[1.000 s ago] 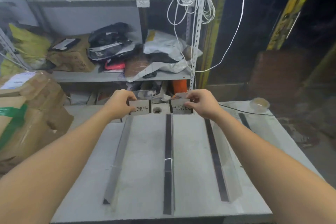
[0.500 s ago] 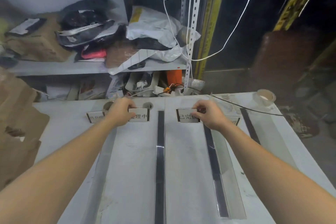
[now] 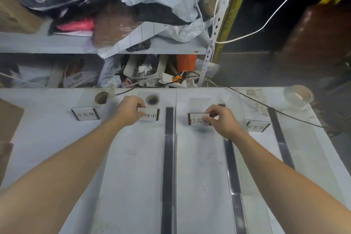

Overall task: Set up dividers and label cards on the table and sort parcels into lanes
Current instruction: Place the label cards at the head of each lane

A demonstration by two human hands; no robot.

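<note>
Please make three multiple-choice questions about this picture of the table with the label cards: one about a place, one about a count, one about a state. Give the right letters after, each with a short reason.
1. Where is the roll of tape?
A. far right corner of the table
B. in the left hand
C. on the shelf

2. How many label cards are in view?
A. two
B. four
C. six

3. What is the right hand doing?
A. resting flat on the table
B. pinching a label card
C. lifting a parcel

Answers:
1 A: the roll of tape sits at the far right corner of the table.
2 B: cards at.
3 B: the right hand has its fingers closed on the third card.
</note>
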